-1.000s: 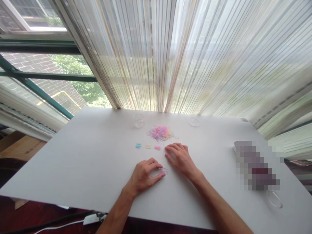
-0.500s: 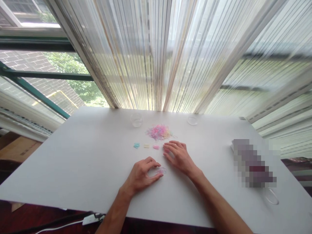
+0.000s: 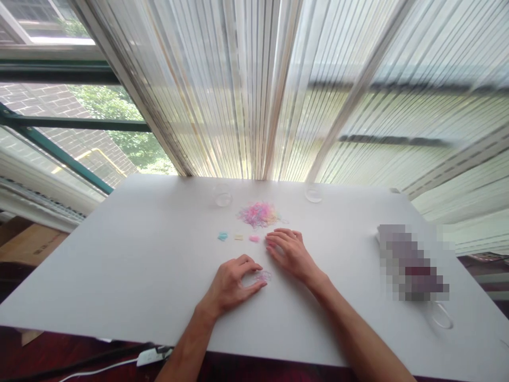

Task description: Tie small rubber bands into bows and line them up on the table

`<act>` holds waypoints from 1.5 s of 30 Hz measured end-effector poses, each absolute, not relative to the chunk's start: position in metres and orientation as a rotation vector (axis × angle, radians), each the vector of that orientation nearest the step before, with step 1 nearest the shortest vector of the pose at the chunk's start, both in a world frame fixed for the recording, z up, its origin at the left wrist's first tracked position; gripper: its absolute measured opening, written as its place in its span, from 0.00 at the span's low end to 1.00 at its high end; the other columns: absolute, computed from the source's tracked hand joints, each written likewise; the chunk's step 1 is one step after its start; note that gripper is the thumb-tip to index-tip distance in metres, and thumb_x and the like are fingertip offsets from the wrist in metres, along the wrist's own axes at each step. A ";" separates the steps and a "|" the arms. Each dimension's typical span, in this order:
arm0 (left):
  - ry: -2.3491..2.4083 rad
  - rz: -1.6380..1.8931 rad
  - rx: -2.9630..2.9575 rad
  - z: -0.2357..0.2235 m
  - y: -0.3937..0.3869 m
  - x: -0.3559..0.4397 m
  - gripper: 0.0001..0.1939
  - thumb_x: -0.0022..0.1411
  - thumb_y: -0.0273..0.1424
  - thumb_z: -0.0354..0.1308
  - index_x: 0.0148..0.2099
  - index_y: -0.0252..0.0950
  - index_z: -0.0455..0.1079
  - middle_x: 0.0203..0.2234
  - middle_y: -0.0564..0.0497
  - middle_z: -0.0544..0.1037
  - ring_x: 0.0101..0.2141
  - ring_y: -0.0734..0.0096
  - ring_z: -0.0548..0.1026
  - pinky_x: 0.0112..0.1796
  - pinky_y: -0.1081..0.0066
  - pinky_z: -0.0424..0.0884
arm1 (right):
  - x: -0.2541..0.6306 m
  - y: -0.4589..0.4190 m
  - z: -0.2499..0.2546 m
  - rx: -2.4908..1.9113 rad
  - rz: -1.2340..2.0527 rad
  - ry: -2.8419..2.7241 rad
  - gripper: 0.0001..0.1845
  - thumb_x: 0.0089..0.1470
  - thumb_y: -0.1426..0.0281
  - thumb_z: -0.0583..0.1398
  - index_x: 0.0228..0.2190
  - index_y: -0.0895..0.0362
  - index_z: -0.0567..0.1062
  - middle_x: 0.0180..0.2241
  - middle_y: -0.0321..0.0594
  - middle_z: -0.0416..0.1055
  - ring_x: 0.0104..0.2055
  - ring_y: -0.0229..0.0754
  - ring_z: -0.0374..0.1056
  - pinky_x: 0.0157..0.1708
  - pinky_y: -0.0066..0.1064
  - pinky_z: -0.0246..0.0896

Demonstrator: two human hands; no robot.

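A heap of tiny pastel elastic bands point(image 3: 258, 214) lies on the white table point(image 3: 139, 265). In front of it sit three little sorted piles: blue point(image 3: 222, 236), yellow point(image 3: 238, 237) and pink point(image 3: 253, 239). My right hand point(image 3: 290, 252) rests flat with fingers spread, its fingertips just right of the pink pile. My left hand point(image 3: 233, 284) lies arched on the table, thumb and fingers curled beside a small purple cluster of bands point(image 3: 263, 276) at its fingertips.
A clear small cup point(image 3: 223, 197) stands behind the heap on the left and a clear lid or dish point(image 3: 313, 194) on the right. A blurred-out object point(image 3: 411, 262) lies at the right, a clear ring-like dish point(image 3: 439, 317) before it. Striped curtains hang behind the table.
The camera view has shifted slightly. Both hands have stayed nearly in place, with the left fingers still beside the purple cluster.
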State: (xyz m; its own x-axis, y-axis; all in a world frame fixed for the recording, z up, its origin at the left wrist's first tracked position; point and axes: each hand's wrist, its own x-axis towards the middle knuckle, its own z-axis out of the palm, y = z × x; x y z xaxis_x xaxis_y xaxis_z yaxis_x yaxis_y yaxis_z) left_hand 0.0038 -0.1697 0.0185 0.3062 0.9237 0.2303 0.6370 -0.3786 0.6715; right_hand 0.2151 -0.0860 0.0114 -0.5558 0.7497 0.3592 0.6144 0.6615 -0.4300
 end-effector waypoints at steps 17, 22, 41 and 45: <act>1.376 0.703 2.027 0.031 -0.173 -0.004 0.14 0.58 0.26 0.64 0.48 0.42 0.76 0.40 0.52 0.78 0.34 0.70 0.77 0.37 0.72 0.75 | 0.233 -0.107 0.028 -0.986 0.688 -2.350 0.07 0.60 0.73 0.59 0.35 0.54 0.78 0.28 0.38 0.72 0.33 0.42 0.66 0.36 0.34 0.63; 1.416 0.715 2.104 0.026 -0.174 0.002 0.11 0.59 0.31 0.65 0.46 0.41 0.77 0.38 0.51 0.78 0.37 0.65 0.77 0.40 0.68 0.75 | 0.230 -0.117 0.032 -0.962 0.827 -2.457 0.09 0.56 0.73 0.64 0.40 0.53 0.78 0.32 0.38 0.72 0.37 0.42 0.68 0.38 0.33 0.66; 1.433 0.790 2.165 0.017 -0.174 0.004 0.08 0.63 0.33 0.64 0.45 0.41 0.78 0.36 0.50 0.79 0.34 0.67 0.76 0.37 0.69 0.72 | 0.223 -0.120 0.034 -0.981 1.043 -2.334 0.05 0.56 0.76 0.63 0.32 0.54 0.78 0.33 0.37 0.73 0.35 0.39 0.70 0.36 0.30 0.67; 1.436 0.816 2.160 0.016 -0.174 0.004 0.06 0.65 0.33 0.61 0.43 0.41 0.79 0.34 0.50 0.78 0.32 0.69 0.75 0.36 0.70 0.73 | 0.222 -0.119 0.034 -0.986 1.047 -2.331 0.05 0.57 0.75 0.63 0.32 0.54 0.78 0.33 0.38 0.73 0.35 0.39 0.70 0.36 0.30 0.68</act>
